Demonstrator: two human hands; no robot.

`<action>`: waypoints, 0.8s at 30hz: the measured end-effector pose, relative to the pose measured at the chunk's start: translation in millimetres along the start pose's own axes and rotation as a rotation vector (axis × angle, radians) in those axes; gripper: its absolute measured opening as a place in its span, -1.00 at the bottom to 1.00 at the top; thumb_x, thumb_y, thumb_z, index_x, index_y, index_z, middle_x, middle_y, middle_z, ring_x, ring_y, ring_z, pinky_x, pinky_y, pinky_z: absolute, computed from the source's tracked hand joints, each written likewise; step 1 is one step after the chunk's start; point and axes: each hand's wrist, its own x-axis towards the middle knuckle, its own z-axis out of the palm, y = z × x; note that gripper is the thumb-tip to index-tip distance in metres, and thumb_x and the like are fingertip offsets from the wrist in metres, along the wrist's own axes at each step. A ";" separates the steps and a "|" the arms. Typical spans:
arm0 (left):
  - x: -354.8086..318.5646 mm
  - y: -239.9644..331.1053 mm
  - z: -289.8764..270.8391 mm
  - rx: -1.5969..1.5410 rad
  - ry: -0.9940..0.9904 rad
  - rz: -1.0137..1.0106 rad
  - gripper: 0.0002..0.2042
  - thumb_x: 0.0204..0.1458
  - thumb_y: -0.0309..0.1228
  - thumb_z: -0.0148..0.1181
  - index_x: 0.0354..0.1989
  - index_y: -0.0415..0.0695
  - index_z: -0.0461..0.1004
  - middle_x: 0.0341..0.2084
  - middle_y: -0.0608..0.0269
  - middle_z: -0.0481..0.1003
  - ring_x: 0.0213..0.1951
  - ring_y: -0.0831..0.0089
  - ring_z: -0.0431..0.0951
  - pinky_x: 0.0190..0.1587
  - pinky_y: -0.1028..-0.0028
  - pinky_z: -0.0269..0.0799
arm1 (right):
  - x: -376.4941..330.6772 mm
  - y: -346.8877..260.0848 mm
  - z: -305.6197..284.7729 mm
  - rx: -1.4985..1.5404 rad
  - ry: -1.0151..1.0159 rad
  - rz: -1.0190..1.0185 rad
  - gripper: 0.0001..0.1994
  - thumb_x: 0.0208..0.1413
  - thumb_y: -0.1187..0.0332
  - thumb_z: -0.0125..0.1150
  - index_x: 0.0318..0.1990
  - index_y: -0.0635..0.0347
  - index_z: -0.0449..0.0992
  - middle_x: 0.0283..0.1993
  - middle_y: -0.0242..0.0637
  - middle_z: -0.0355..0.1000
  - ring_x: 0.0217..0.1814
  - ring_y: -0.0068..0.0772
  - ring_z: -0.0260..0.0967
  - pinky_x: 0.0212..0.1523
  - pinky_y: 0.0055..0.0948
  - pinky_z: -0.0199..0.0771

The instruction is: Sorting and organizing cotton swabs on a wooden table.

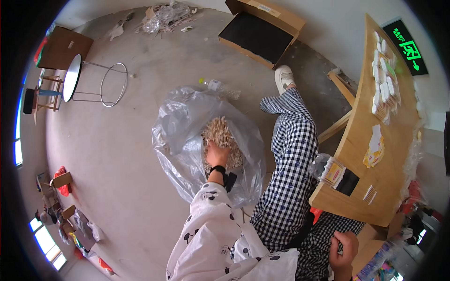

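A large clear plastic bag (171, 124) stands wide-mouthed on the floor in front of me. Inside lies a heap of thin, pale brown cotton swabs (219, 127). My left hand (218, 154) reaches down into the bag with its fingers curled into the heap, so the fingertips are partly hidden among the swabs. A black band circles that wrist. Over my lap at the lower right, near the table's near corner, my right hand (344, 250) is curled closed, with nothing visible in it.
On my right a wooden table (347, 173) carries white swab bundles (385, 84), a swab pack (333, 172), a black pad (348, 182) and several loose swabs (370, 194). A plastic bottle (214, 85) lies behind the bag. Farther off are an open carton (258, 35) and a tipped-over stool (72, 78).
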 end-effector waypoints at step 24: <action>-73.1 -65.4 -26.4 -0.299 0.155 0.165 -0.41 -0.33 -0.33 0.39 -0.07 -0.23 0.29 -0.20 -0.17 0.53 -0.11 -0.15 0.52 -0.05 0.11 0.43 | -12.3 12.4 0.2 0.077 0.038 -0.011 -0.78 0.01 0.65 0.22 -0.15 0.32 0.49 -0.42 -0.12 0.41 -0.41 -0.17 0.38 -0.34 -0.31 0.36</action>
